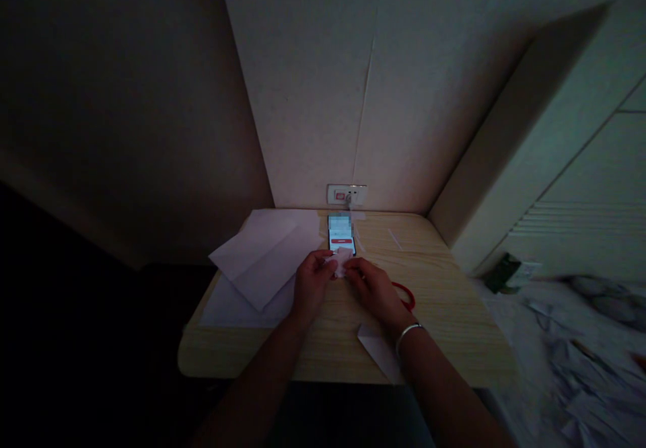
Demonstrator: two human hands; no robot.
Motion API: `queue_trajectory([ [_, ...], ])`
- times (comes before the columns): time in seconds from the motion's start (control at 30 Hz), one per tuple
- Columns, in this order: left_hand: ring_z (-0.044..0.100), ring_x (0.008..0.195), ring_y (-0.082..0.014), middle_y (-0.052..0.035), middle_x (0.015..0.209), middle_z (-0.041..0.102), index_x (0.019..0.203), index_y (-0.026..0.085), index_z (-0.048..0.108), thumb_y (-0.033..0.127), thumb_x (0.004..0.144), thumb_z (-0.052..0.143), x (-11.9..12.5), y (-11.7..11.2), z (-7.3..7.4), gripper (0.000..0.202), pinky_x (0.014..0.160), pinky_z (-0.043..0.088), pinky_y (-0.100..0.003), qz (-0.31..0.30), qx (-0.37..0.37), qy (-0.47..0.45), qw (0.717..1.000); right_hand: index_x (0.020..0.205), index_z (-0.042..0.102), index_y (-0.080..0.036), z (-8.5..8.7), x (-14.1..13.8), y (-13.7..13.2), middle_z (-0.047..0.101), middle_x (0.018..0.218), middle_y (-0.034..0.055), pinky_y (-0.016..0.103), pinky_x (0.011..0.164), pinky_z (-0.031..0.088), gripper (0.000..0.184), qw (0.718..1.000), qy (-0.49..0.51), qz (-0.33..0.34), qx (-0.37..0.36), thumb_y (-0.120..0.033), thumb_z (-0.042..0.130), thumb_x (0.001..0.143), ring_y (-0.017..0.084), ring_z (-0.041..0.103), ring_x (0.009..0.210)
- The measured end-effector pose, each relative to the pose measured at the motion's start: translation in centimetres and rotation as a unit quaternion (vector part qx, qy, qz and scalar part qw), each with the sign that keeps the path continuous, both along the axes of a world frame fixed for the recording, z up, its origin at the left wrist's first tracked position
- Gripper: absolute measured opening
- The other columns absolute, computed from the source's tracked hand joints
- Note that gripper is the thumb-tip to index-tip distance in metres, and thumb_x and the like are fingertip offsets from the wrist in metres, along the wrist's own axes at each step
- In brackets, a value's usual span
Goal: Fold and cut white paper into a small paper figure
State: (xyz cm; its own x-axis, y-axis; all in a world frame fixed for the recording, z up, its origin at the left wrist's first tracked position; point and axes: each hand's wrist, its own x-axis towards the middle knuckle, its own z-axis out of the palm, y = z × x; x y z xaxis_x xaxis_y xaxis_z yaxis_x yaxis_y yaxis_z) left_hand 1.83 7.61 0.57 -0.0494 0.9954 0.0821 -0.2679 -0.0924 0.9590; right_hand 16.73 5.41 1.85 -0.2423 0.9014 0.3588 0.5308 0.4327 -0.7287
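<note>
Between my two hands, over the middle of the table, is a small folded piece of white paper. My left hand pinches its left side with thumb and fingers. On the other side, my right hand grips the paper's right edge with its fingertips. Just beyond the paper lies a phone with a lit screen. Red-handled scissors lie beside my right hand, their blades hidden beneath it. A paper offcut rests under my right wrist.
Large white sheets overlap on the left of the wooden table. Behind it, a wall socket holds a plug. A thin paper strip lies at the back right. Rumpled bedding and a green-and-white box are at the right.
</note>
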Motion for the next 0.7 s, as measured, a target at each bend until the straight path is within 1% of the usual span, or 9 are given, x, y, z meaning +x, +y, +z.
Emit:
queue_trajectory([
  [0.1, 0.057, 0.062, -0.0096, 0.0014, 0.076, 0.064, 0.086, 0.016, 0.059, 0.023, 0.067, 0.067, 0.13, 0.03, -0.07, 0.022, 0.057, 0.045, -0.020, -0.013, -0.008, -0.008, 1.000, 0.089, 0.057, -0.021, 0.17, 0.01, 0.01, 0.064, 0.082, 0.0027, 0.027, 0.069, 0.043, 0.011, 1.000, -0.020, -0.011, -0.016, -0.025, 0.046, 0.090, 0.016, 0.058, 0.074],
  [0.2, 0.058, 0.063, -0.0099, 0.0004, 0.080, 0.064, 0.086, 0.016, 0.058, 0.020, 0.065, 0.067, 0.22, -0.01, 0.00, 0.023, 0.060, 0.046, -0.021, -0.031, -0.017, 0.002, 0.999, 0.092, 0.057, -0.021, 0.20, 0.12, 0.16, 0.064, 0.086, 0.0027, 0.027, 0.071, 0.043, 0.011, 0.999, -0.023, 0.008, -0.021, -0.025, 0.047, 0.090, 0.016, 0.059, 0.077],
  [0.3, 0.058, 0.063, -0.0099, 0.0006, 0.079, 0.063, 0.086, 0.016, 0.057, 0.018, 0.065, 0.065, 0.20, -0.02, 0.05, 0.022, 0.061, 0.046, -0.021, -0.025, -0.011, 0.020, 0.999, 0.092, 0.058, -0.021, 0.20, 0.25, 0.33, 0.065, 0.089, 0.0029, 0.027, 0.072, 0.042, 0.010, 0.999, -0.027, 0.014, -0.019, -0.025, 0.048, 0.090, 0.016, 0.059, 0.079],
  [0.4, 0.059, 0.067, -0.0112, 0.0007, 0.079, 0.063, 0.085, 0.016, 0.057, 0.018, 0.066, 0.063, 0.16, -0.01, 0.03, 0.020, 0.063, 0.046, -0.021, -0.017, 0.010, 0.041, 0.999, 0.086, 0.058, -0.021, 0.19, 0.39, 0.38, 0.063, 0.082, 0.0023, 0.026, 0.068, 0.042, 0.012, 0.999, -0.038, 0.009, -0.019, -0.026, 0.048, 0.090, 0.016, 0.057, 0.074],
  [0.47, 0.060, 0.071, -0.0125, 0.0001, 0.080, 0.064, 0.085, 0.017, 0.057, 0.019, 0.067, 0.062, 0.15, 0.00, -0.01, 0.019, 0.066, 0.047, -0.022, -0.014, 0.021, 0.059, 0.998, 0.085, 0.058, -0.020, 0.18, 0.49, 0.33, 0.063, 0.081, 0.0023, 0.026, 0.067, 0.042, 0.013, 0.999, -0.045, 0.022, -0.020, -0.027, 0.048, 0.090, 0.016, 0.057, 0.073],
  [0.53, 0.061, 0.073, -0.0130, -0.0004, 0.082, 0.064, 0.085, 0.017, 0.057, 0.020, 0.068, 0.062, 0.13, -0.01, -0.08, 0.018, 0.068, 0.047, -0.023, -0.009, 0.028, 0.076, 0.997, 0.086, 0.059, -0.020, 0.19, 0.60, 0.27, 0.063, 0.084, 0.0027, 0.026, 0.069, 0.042, 0.013, 0.998, -0.047, 0.037, -0.020, -0.027, 0.048, 0.090, 0.016, 0.057, 0.075],
  [0.7, 0.061, 0.072, -0.0133, -0.0012, 0.082, 0.064, 0.088, 0.017, 0.057, 0.020, 0.069, 0.061, 0.07, -0.05, -0.30, 0.019, 0.067, 0.047, -0.023, -0.009, 0.032, 0.087, 0.996, 0.084, 0.059, -0.020, 0.38, 0.78, 0.18, 0.064, 0.084, 0.0027, 0.026, 0.068, 0.042, 0.012, 0.997, -0.044, 0.053, -0.028, -0.026, 0.049, 0.089, 0.015, 0.056, 0.074],
])
